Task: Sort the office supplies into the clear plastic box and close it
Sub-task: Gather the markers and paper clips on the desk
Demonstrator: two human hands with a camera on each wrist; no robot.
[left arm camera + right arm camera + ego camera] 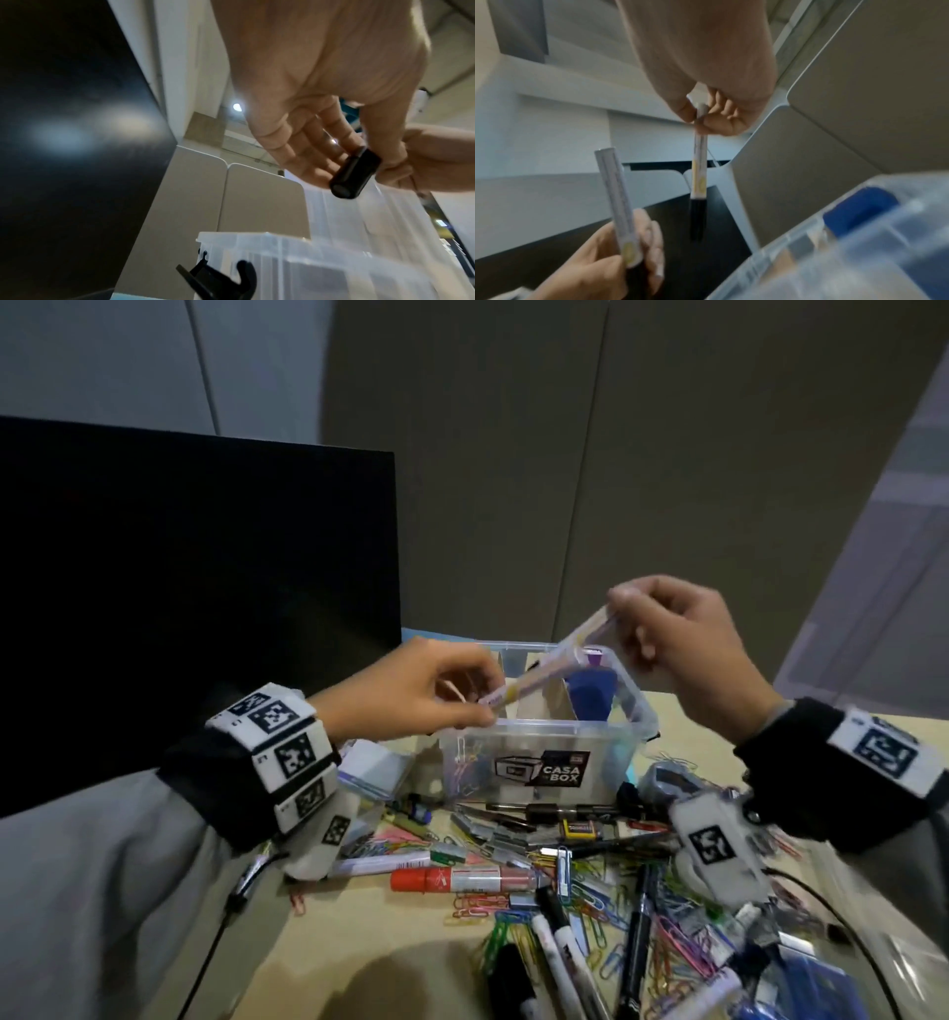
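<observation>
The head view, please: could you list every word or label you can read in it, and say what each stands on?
"CASA BOX": black sticker on the front wall of the clear plastic box.
Print on the red marker: too small to read.
Print on the white markers: blurred.
Square black-and-white code tags on the wristbands: patterns, no words.

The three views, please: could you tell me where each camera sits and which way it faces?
Head: on the head, looking down at the left hand and right hand above the clear box.
Left wrist: at the left wrist, looking up along the palm at the black marker end it pinches.
Right wrist: looking along the right hand at its hanging marker; the left hand shows too.
Shared: all see the clear box.
</observation>
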